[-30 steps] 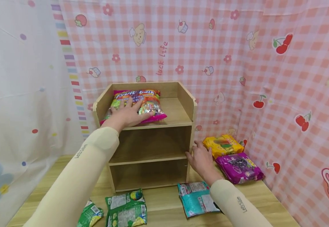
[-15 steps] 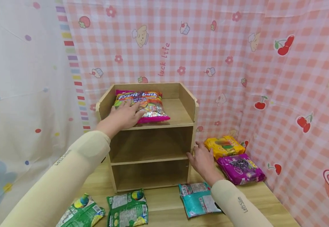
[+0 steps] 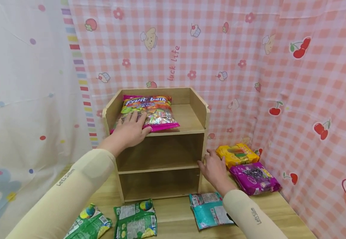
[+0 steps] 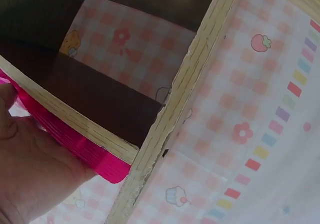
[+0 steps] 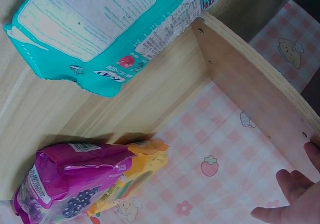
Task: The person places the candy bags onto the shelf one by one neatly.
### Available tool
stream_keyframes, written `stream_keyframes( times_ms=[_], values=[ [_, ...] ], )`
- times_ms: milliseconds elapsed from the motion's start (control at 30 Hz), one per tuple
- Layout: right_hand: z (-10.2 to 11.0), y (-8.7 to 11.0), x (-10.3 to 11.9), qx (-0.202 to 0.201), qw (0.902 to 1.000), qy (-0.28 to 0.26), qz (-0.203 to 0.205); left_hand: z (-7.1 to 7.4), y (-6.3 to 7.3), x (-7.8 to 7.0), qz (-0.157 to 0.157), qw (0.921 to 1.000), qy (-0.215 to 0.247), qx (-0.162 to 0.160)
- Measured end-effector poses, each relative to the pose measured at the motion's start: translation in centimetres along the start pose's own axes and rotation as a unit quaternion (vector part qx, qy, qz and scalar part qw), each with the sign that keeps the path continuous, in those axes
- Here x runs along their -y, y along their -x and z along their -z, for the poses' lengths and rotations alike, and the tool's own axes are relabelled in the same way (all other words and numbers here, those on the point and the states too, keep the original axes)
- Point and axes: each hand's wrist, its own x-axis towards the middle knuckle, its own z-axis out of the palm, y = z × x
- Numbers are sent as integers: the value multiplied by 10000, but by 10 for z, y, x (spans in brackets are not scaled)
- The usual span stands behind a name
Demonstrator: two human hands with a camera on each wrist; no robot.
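A bright candy bag [image 3: 158, 114] with a pink edge lies on the top tier of a small wooden shelf [image 3: 161, 171], toward its left side. My left hand [image 3: 131, 131] rests on the bag's near left part with its fingers extended. In the left wrist view, the bag's pink edge [image 4: 80, 144] hangs over the shelf board beside the hand [image 4: 40, 171]. My right hand [image 3: 215, 169] is at the shelf's right side panel, with fingertips against or very near it. In the right wrist view, that hand [image 5: 297, 199] holds nothing.
Yellow [image 3: 238, 155] and purple [image 3: 255, 178] candy bags lie right of the shelf. A teal bag [image 3: 210, 210] and two green bags [image 3: 135, 219] lie on the wooden table [image 3: 173, 215] in front. Checked cloth [image 3: 220, 49] hangs behind and at right.
My left hand has slid back toward the near edge of the candy bag, uncovering more of its print. The view has shifted slightly; the right hand stays by the side panel.
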Motion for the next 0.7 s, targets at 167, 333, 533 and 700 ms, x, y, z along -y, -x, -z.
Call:
stream_keyframes(
  times_ms=[167,333,533,700],
  values=[
    [1,0,1,-2,10000,4,-13,5,0,2,-119,9991,-50,-399],
    [0,-1,1,22,10000,-13,-22,14,3,7,-381,9931,-48,-1110],
    [1,0,2,6,10000,9,13,16,7,13,-440,9964,130,-713],
    [1,1,1,-102,9999,21,111,11,9,15,-505,9971,218,-523]
  ],
)
